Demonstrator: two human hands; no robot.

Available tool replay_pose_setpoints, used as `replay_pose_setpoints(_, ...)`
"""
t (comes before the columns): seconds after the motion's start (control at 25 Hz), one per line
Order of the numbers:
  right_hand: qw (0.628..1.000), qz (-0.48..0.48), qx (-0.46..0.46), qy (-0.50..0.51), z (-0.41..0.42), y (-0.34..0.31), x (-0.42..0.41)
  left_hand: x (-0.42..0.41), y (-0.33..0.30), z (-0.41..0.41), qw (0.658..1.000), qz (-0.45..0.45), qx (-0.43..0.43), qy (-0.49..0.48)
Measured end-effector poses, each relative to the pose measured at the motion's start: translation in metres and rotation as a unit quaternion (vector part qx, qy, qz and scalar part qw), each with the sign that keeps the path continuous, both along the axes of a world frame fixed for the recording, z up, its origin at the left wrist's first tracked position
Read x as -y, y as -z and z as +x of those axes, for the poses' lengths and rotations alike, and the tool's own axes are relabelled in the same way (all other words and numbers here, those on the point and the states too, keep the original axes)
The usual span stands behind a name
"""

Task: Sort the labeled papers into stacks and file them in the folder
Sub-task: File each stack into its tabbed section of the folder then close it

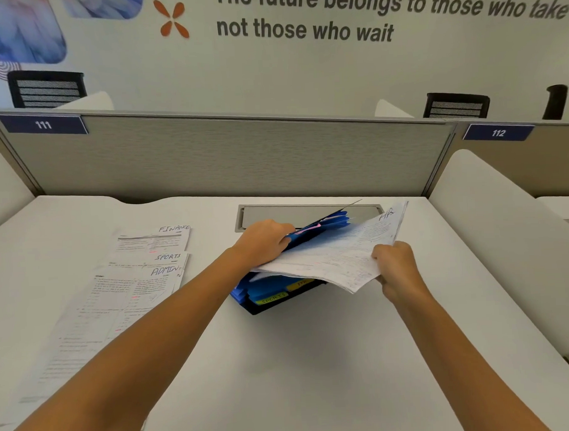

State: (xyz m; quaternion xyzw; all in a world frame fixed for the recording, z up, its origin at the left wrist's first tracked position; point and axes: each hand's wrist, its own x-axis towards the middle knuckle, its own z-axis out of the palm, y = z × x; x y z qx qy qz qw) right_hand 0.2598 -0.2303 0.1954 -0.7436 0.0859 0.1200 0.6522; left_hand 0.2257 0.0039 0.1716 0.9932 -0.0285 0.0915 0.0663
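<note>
The right hand point(395, 269) pinches the near right corner of the HR stack point(336, 255), a light, floppy sheaf that sags, so a grip at opposite edges should keep it flat. The left hand point(264, 240) curls over the expanding folder point(273, 291), seemingly holding a divider back, though its fingertips are hidden. The folder sits mid-desk by the cable tray point(309, 213); its blue pockets carry tabs, one reading SPORTS. FINANCE, SPORTS and ADMIN papers point(143, 278) lie toward the desk's point(298, 360) left edge.
</note>
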Motion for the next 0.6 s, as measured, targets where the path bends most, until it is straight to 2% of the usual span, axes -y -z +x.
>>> replay_pose_setpoints(0.24,0.993,-0.104,0.058,-0.021,-0.01,0.005,0.005,0.002,-0.001,0.0,1.0,-0.002,0.001,-0.001)
replay_pose_setpoints(0.6,0.996,-0.064,0.065,0.002,-0.021,0.017,-0.022,0.003,0.003,-0.002,1.0,-0.005,0.006,0.007)
